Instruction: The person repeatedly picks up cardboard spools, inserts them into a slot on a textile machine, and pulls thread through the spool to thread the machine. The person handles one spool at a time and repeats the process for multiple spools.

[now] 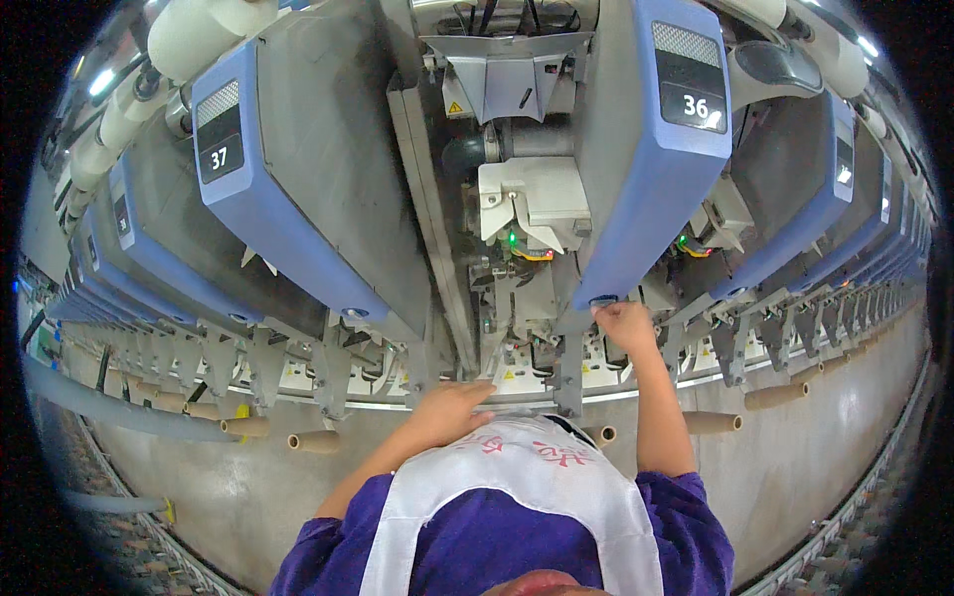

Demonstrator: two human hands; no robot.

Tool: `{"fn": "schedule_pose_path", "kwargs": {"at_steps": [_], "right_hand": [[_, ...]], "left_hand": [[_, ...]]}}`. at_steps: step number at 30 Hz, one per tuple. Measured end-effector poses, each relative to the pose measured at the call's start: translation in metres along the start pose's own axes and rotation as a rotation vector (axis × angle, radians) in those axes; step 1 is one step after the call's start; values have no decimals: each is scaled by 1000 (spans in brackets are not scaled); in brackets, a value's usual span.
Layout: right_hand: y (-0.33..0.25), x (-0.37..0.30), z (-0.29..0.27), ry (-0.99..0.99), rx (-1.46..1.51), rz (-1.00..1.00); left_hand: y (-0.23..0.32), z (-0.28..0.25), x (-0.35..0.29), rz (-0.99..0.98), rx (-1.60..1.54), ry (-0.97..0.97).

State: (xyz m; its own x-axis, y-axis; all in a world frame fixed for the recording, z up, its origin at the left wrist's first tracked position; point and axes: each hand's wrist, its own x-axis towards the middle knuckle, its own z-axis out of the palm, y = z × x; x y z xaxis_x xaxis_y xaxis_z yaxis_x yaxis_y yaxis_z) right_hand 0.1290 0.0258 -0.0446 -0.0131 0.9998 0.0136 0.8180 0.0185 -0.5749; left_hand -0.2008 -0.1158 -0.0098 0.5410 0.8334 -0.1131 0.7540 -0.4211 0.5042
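My right hand is at the lower tip of a grey machine housing with a blue front edge. Its fingers are curled together, the tips against or just beside a dark round button; whether anything is between them is hidden. My left hand lies flat, fingers stretched out, by the pale lower rail of the machine, in front of my white apron. Above it, between two housings, sits a white unit with a small green light and an orange-red display.
Another blue-edged housing stands to the left, and the row curves away on both sides. Several brown cone tubes stick out below the rail, one at left, one at right. A thick grey hose crosses the left side above the grey floor.
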Motion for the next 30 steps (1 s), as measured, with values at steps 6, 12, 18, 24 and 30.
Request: {"fn": "schedule_pose_path", "kwargs": {"at_steps": [6, 12, 18, 24, 30], "right_hand": [[15, 1, 22, -319, 1353, 402], [0, 3, 11, -52, 361, 105], [-21, -1, 2, 106, -431, -67], [-16, -29, 24, 29, -288, 5], [4, -78, 84, -164, -230, -21]], "left_hand": [[-4, 9, -4, -8, -24, -42], [0, 12, -4, -72, -61, -70], [4, 10, 1, -26, -57, -91], [2, 12, -6, -42, -61, -60], [-8, 16, -17, -83, -95, -46]]}}
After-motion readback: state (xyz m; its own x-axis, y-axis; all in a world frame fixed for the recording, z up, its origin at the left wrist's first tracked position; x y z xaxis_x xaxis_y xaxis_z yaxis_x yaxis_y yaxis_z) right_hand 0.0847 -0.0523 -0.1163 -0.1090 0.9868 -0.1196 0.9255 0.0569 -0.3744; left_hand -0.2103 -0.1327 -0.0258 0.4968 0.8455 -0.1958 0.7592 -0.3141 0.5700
